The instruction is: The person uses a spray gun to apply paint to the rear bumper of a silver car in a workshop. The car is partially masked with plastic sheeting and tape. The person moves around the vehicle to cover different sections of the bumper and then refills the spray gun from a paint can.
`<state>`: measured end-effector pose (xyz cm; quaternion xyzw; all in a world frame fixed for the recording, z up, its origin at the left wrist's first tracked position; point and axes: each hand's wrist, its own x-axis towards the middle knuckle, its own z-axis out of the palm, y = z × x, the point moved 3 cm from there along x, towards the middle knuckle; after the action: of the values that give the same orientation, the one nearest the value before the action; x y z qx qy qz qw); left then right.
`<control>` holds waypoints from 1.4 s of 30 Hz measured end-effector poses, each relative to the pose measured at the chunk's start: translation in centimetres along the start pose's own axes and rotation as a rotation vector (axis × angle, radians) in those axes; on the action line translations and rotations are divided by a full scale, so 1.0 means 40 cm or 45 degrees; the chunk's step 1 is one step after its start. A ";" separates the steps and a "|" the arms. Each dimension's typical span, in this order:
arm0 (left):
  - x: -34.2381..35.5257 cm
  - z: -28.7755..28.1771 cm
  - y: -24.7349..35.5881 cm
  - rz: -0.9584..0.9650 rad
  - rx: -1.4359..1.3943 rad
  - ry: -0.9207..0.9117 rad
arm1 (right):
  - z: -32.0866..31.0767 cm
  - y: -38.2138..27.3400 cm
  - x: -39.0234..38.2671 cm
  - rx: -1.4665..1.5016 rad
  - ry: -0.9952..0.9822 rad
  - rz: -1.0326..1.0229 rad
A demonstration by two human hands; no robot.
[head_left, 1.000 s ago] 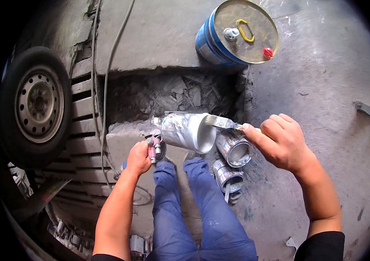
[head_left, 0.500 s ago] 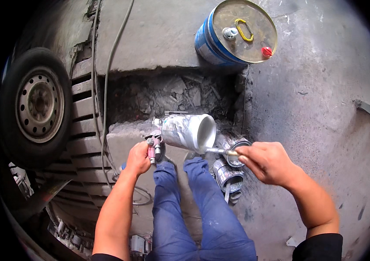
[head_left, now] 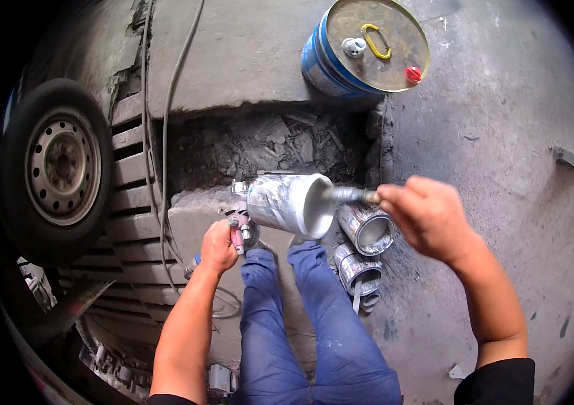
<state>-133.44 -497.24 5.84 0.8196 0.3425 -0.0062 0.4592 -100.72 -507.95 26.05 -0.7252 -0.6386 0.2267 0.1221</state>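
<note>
My left hand (head_left: 220, 246) is wrapped round a paint-smeared spray gun (head_left: 239, 233) with pink and silver parts. A large white paint-streaked cup (head_left: 279, 202) joins it, tipped sideways, its mouth facing right; pale residue coats the inside. In my right hand (head_left: 425, 216) the fingers pinch the light end of a slim grey brush-like tool (head_left: 354, 196). Motion blurs this tool, and its far end lies at the cup's mouth. Below it, two paint-stained open cans (head_left: 366, 229) stand on the floor beside my feet; a flat stick (head_left: 356, 297) leans out of the nearer one.
A blue drum (head_left: 375, 50) with a yellow handle and red cap stands ahead. A debris-filled pit (head_left: 267, 145) lies before my feet. To the left are a wheel (head_left: 62, 169), a slotted floor grate (head_left: 128, 175) and trailing hoses (head_left: 169, 101).
My right hand has risen and shifted slightly right with the tool, whose end has moved up across the cup's mouth. The cup and left hand have barely moved.
</note>
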 end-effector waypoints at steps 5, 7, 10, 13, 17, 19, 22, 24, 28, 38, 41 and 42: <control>0.000 0.005 -0.004 0.005 0.030 -0.007 | 0.017 -0.049 -0.035 0.311 0.066 0.042; -0.013 0.009 0.000 0.001 0.028 0.011 | -0.025 -0.040 0.011 0.096 0.117 0.026; -0.007 0.014 -0.006 0.014 0.064 0.012 | 0.048 -0.018 -0.041 0.043 -0.056 0.013; -0.011 0.011 -0.007 0.066 0.032 0.036 | 0.047 -0.070 -0.060 0.320 -0.058 0.108; -0.022 0.010 -0.004 0.030 0.060 0.033 | 0.015 -0.037 0.011 -0.060 0.186 -0.123; -0.021 0.012 -0.009 0.052 0.032 0.104 | 0.063 -0.054 -0.031 0.087 -0.025 -0.043; -0.017 0.006 -0.004 0.087 0.034 0.062 | 0.094 -0.082 -0.057 0.349 -0.010 0.032; -0.029 0.007 -0.001 0.033 0.042 0.032 | 0.058 -0.072 -0.011 0.409 0.114 0.006; -0.029 0.007 0.002 0.026 -0.020 0.077 | 0.094 -0.042 0.003 -0.096 0.000 -0.093; -0.044 0.028 -0.039 -0.153 -0.087 -0.128 | 0.149 -0.061 0.056 -0.114 0.137 -0.211; -0.037 0.026 -0.022 -0.080 -0.116 -0.120 | 0.236 -0.074 0.059 0.084 -0.212 0.080; -0.037 0.024 -0.020 -0.092 -0.118 -0.136 | 0.247 -0.077 0.065 0.187 -0.279 0.166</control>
<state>-134.72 -498.53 5.16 0.7831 0.3468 -0.0508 0.5137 -108.00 -506.05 18.46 -0.7253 -0.5812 0.3582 0.0892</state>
